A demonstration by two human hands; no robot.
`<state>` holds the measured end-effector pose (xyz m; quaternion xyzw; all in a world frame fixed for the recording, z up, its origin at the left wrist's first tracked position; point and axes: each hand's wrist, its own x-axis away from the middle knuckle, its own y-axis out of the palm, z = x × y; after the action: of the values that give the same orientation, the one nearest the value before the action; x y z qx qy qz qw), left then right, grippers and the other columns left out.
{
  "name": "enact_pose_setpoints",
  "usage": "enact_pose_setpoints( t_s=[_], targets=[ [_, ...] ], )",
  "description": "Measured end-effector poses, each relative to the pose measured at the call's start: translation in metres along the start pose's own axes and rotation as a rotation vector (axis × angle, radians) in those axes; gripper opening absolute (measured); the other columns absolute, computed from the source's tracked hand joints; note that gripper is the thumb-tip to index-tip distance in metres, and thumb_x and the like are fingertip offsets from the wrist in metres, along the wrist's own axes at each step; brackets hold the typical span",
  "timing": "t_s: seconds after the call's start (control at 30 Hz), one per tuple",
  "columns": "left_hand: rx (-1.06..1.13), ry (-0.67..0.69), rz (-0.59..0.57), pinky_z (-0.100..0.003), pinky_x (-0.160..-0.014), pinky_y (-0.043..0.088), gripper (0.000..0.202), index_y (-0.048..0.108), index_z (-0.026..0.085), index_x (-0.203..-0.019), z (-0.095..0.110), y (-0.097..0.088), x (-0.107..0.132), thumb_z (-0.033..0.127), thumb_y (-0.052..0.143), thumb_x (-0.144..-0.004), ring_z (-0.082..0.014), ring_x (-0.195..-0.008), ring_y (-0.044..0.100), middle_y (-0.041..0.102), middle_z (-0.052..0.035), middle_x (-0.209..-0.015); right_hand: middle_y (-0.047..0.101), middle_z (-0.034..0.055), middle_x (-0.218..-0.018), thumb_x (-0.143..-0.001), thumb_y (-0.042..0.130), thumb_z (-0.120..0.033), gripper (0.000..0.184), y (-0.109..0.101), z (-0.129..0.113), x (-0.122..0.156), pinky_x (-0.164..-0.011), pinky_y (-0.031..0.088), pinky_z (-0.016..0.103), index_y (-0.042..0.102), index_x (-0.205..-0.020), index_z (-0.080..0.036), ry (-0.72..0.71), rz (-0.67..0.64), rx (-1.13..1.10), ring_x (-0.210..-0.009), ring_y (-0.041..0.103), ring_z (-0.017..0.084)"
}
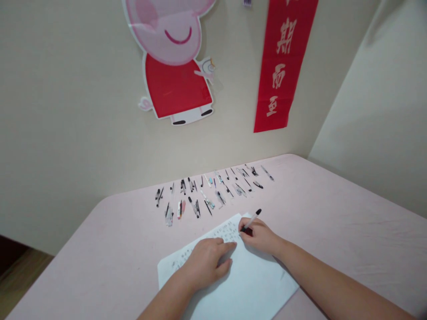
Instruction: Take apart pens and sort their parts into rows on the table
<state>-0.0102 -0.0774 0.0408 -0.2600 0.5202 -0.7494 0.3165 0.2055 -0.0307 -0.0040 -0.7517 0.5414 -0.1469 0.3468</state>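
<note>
White paper (247, 284) lies at an angle on the pink tabletop, with rows of small dark handwriting along its upper part. My right hand (256, 235) is closed around a pen (251, 220) with a clear barrel and black ends. The pen leans to the upper right, its lower end close to the end of a written row; whether the tip touches the paper cannot be made out. My left hand (211, 260) lies on the paper, its index finger stretched toward the writing and its thumb apart. It holds nothing, and its palm covers some of the sheet.
Beyond the paper, several pens, caps and pen parts (195, 206) lie in loose rows along the table's (333, 231) far side. Behind them rises a wall with a pink cartoon pig cutout (180, 89) and a red banner (283, 66).
</note>
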Motion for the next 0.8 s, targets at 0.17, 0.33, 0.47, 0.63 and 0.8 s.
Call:
enact_pose_setpoints(
  t_s=[0.17,0.33,0.47,0.63,0.8],
  targets=[
    [-0.012,-0.005,-0.004,-0.028,-0.068,0.042,0.038,0.053,0.030,-0.122,0.0008,-0.0013,-0.0008,0.031,0.051,-0.083,-0.0199,-0.079,0.059,0.062,-0.0016,-0.084,0.058,-0.0016,-0.063,-0.068,0.051,-0.015,0.011,-0.0013,-0.0042,-0.0004,-0.060,0.039,0.022,0.059,-0.073,-0.020,0.008,-0.004,0.018,-0.060,0.052,0.013],
    [-0.016,-0.011,-0.011,-0.028,-0.069,0.042,0.040,0.052,0.029,-0.123,0.0011,-0.0021,-0.0022,0.031,0.050,-0.084,-0.0200,-0.080,0.059,0.062,-0.0023,-0.085,0.056,-0.0023,-0.061,-0.069,0.051,-0.014,0.012,-0.0033,-0.0062,-0.0001,-0.057,0.037,0.022,0.059,-0.073,-0.020,-0.017,-0.019,0.056,-0.057,0.050,0.013],
    [-0.008,-0.007,-0.011,-0.028,-0.068,0.042,0.039,0.053,0.029,-0.123,0.0016,-0.0029,-0.0016,0.031,0.050,-0.084,-0.0200,-0.079,0.058,0.062,-0.0024,-0.084,0.057,-0.0021,-0.061,-0.070,0.051,-0.014,0.012,-0.0029,-0.0048,-0.0004,-0.057,0.038,0.022,0.060,-0.073,-0.020,-0.017,-0.015,0.028,-0.058,0.050,0.013],
    [-0.010,-0.007,-0.007,-0.028,-0.068,0.042,0.040,0.052,0.029,-0.123,0.0022,-0.0029,-0.0012,0.031,0.050,-0.084,-0.0202,-0.079,0.058,0.062,-0.0026,-0.085,0.058,-0.0014,-0.061,-0.068,0.052,-0.013,0.011,-0.0022,-0.0041,-0.0013,-0.059,0.039,0.023,0.060,-0.071,-0.020,-0.012,-0.007,0.025,-0.060,0.052,0.014],
    [-0.002,-0.004,-0.012,-0.029,-0.069,0.042,0.040,0.052,0.029,-0.123,0.0020,-0.0023,-0.0014,0.030,0.050,-0.084,-0.0206,-0.080,0.059,0.063,-0.0028,-0.085,0.057,-0.0016,-0.062,-0.069,0.051,-0.013,0.012,-0.0013,-0.0015,-0.0011,-0.058,0.039,0.023,0.060,-0.071,-0.020,-0.018,-0.004,0.008,-0.059,0.051,0.013]
  ],
)
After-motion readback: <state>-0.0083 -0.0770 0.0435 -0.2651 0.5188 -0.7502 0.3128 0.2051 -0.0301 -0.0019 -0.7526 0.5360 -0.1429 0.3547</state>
